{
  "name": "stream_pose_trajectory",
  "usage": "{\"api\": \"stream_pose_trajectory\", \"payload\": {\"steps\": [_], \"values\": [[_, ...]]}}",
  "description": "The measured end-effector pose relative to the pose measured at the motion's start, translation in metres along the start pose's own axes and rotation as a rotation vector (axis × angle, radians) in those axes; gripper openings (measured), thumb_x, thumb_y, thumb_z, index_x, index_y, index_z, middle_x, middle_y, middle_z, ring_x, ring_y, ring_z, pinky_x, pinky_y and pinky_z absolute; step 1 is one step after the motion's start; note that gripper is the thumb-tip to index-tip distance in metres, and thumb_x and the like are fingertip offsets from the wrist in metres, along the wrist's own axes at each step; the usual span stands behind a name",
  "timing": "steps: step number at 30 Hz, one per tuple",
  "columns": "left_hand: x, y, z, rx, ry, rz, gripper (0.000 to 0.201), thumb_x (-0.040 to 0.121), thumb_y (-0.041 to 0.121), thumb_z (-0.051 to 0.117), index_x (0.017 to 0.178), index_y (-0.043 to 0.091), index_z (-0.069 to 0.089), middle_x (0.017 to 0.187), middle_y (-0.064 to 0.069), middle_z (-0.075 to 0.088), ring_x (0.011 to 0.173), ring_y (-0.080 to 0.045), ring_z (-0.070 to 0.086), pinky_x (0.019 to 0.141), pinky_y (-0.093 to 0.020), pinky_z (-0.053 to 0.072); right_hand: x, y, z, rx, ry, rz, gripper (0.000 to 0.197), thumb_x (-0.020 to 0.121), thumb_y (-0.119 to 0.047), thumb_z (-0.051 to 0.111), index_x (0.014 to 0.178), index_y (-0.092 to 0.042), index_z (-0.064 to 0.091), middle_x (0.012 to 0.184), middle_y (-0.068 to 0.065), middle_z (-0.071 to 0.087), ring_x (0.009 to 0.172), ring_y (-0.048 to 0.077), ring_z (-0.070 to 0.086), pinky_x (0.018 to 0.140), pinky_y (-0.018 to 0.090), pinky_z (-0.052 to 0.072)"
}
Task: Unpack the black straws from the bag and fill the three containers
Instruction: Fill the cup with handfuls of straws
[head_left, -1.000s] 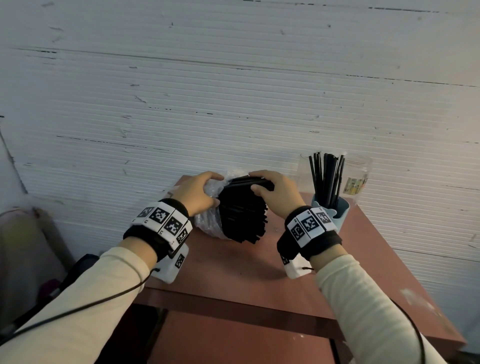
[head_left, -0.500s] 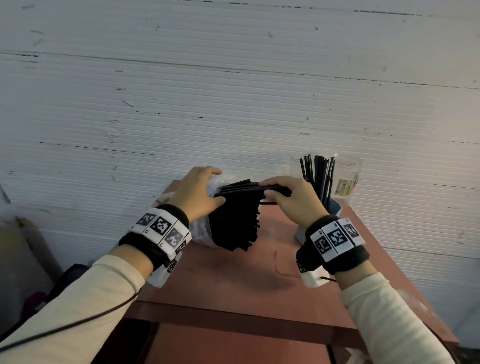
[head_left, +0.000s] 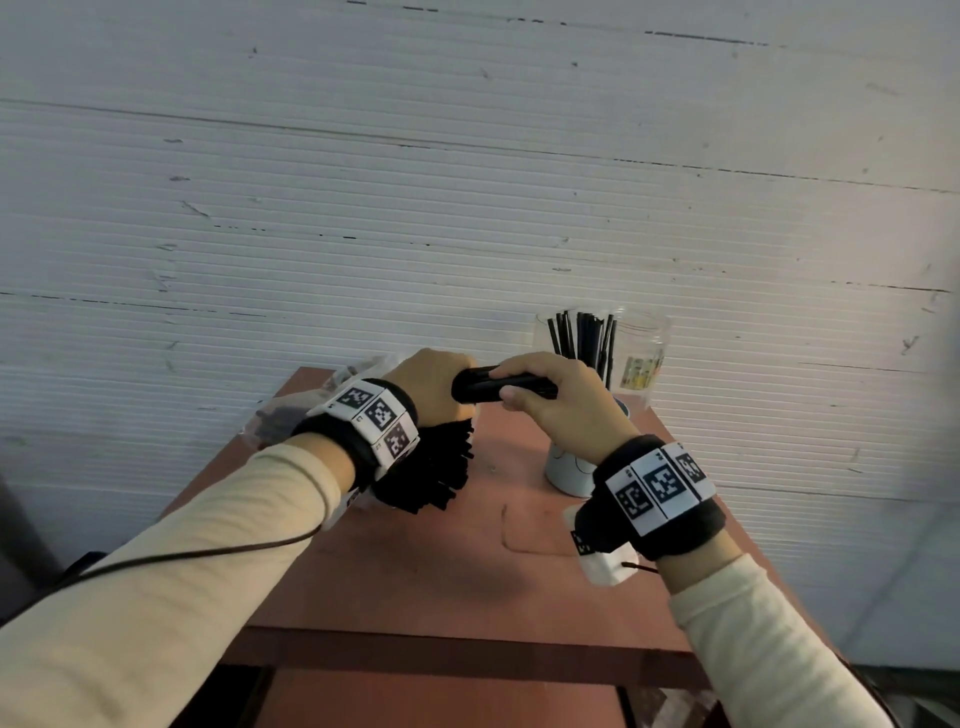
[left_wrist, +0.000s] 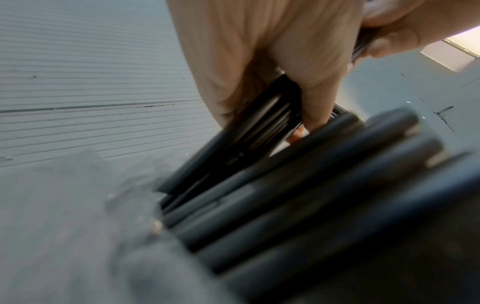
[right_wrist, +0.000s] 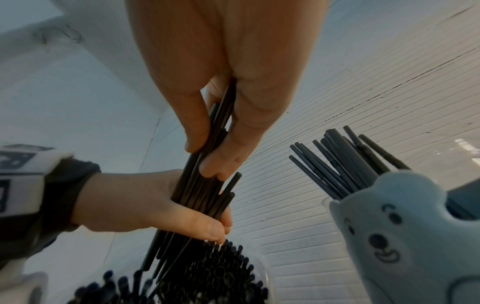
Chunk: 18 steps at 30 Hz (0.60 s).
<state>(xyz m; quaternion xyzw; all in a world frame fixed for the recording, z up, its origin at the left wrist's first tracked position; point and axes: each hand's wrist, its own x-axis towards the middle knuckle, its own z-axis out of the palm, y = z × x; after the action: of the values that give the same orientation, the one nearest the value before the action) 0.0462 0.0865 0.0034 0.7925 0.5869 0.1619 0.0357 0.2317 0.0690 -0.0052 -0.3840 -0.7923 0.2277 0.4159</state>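
right hand: the right hand (head_left: 558, 402) has its fingers and thumb curled round a small bunch of black straws (head_left: 501, 389), gripping it near one end; the right wrist view shows the bunch pinched between thumb and fingers (right_wrist: 205, 115)
left hand: the left hand (head_left: 434, 387) is closed round the other end of the same bunch, just above the open mouth of the bag (head_left: 291, 415); the left wrist view is blurred but shows its fingers (left_wrist: 309, 98) wrapped on dark straws
bunch axis: the bunch lies roughly level in the head view, running left to right between the two hands, its left end towards the bag and its right end pointing at the containers
rest of straws: a thick mass of straws (head_left: 434, 470) sticks out of the clear bag on the table (head_left: 467, 571), under the left wrist, open ends facing the person
containers: a pale blue bear-faced cup (right_wrist: 405, 236) stands just right of the right hand and already holds upright straws (head_left: 584, 338); a clear jar (head_left: 641, 348) stands behind it; a third container cannot be made out
nearer hand: the right hand is plainly closer to the cup and jar, the left closer to the bag
what the move turns on: as I judge it, the bunch must turn from level to upright, and the left hand must let go, before the right can lower it into a container
risk: loose straws may slip from the bunch or drag others out of the bag
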Motion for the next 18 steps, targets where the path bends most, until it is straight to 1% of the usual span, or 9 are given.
{"api": "stream_pose_trajectory", "payload": {"steps": [2,4,6,8,10,12,14,15,18], "values": [[-0.002,0.003,0.000,-0.023,0.033,0.021,0.016,0.087,0.026,0.061,0.076,0.025,0.050,0.072,0.005,0.056,0.077,-0.021,0.057,0.065,-0.028,0.037,0.000,-0.002,-0.004,0.033,0.000,-0.013,0.019,0.090,-0.010,0.065,0.106,-0.018,0.071,0.103,-0.003,0.070,0.086,0.010,0.067,0.083,0.024,0.053],[-0.003,0.005,-0.001,-0.087,0.054,0.036,0.016,0.089,0.030,0.060,0.077,0.027,0.051,0.074,0.007,0.058,0.077,-0.019,0.058,0.064,-0.026,0.038,-0.002,-0.007,-0.009,0.030,-0.006,-0.039,0.018,0.093,-0.015,0.061,0.109,-0.019,0.070,0.102,-0.008,0.068,0.085,0.002,0.064,0.081,0.020,0.050],[-0.005,0.005,-0.002,-0.199,0.075,0.042,0.012,0.090,0.034,0.061,0.094,0.023,0.060,0.086,0.003,0.065,0.083,-0.018,0.062,0.070,-0.027,0.044,-0.004,-0.014,-0.014,0.017,0.016,-0.086,0.019,0.094,-0.018,0.060,0.111,-0.021,0.070,0.104,-0.011,0.068,0.094,-0.002,0.061,0.086,0.015,0.045],[-0.006,0.008,-0.004,-0.290,0.106,0.043,0.023,0.091,0.035,0.059,0.111,0.023,0.061,0.095,-0.001,0.068,0.088,-0.019,0.064,0.078,-0.030,0.049,-0.005,-0.022,-0.020,0.032,0.088,-0.136,0.020,0.093,-0.018,0.063,0.111,-0.022,0.070,0.108,-0.011,0.068,0.103,0.000,0.060,0.091,0.014,0.044],[-0.007,0.015,-0.009,-0.369,0.162,0.078,0.027,0.092,0.034,0.060,0.116,0.022,0.060,0.097,-0.003,0.069,0.088,-0.019,0.064,0.080,-0.034,0.050,-0.006,-0.034,-0.027,0.060,0.184,-0.183,0.022,0.089,-0.018,0.068,0.110,-0.024,0.070,0.110,-0.010,0.066,0.103,0.003,0.060,0.090,0.018,0.047],[-0.007,0.024,-0.017,-0.475,0.219,0.135,0.028,0.092,0.032,0.062,0.118,0.022,0.060,0.098,-0.003,0.068,0.087,-0.016,0.063,0.077,-0.030,0.048,-0.005,-0.049,-0.037,0.122,0.253,-0.201,0.027,0.086,-0.017,0.071,0.111,-0.026,0.068,0.110,-0.008,0.065,0.096,0.007,0.062,0.087,0.024,0.051],[-0.007,0.038,-0.028,-0.573,0.245,0.189,0.028,0.091,0.033,0.063,0.118,0.025,0.060,0.100,-0.001,0.068,0.091,-0.013,0.063,0.079,-0.026,0.047,-0.004,-0.068,-0.047,0.220,0.287,-0.248,0.033,0.086,-0.009,0.070,0.116,-0.021,0.064,0.112,-0.006,0.064,0.095,0.007,0.063,0.088,0.026,0.052],[-0.006,0.045,-0.034,-0.622,0.249,0.220,0.026,0.090,0.035,0.063,0.115,0.027,0.060,0.099,0.001,0.068,0.091,-0.013,0.063,0.081,-0.027,0.048,-0.003,-0.078,-0.052,0.255,0.304,-0.290,0.036,0.086,-0.005,0.068,0.118,-0.020,0.060,0.116,-0.005,0.062,0.101,0.006,0.062,0.092,0.027,0.052],[-0.007,0.071,-0.050,-0.744,0.272,0.297,0.021,0.087,0.035,0.064,0.102,0.021,0.060,0.081,-0.001,0.062,0.070,-0.011,0.058,0.071,-0.035,0.050,0.000,-0.104,-0.065,0.279,0.337,-0.408,0.049,0.087,0.003,0.061,0.128,-0.019,0.047,0.126,-0.001,0.057,0.117,0.012,0.057,0.097,0.038,0.052]]}}
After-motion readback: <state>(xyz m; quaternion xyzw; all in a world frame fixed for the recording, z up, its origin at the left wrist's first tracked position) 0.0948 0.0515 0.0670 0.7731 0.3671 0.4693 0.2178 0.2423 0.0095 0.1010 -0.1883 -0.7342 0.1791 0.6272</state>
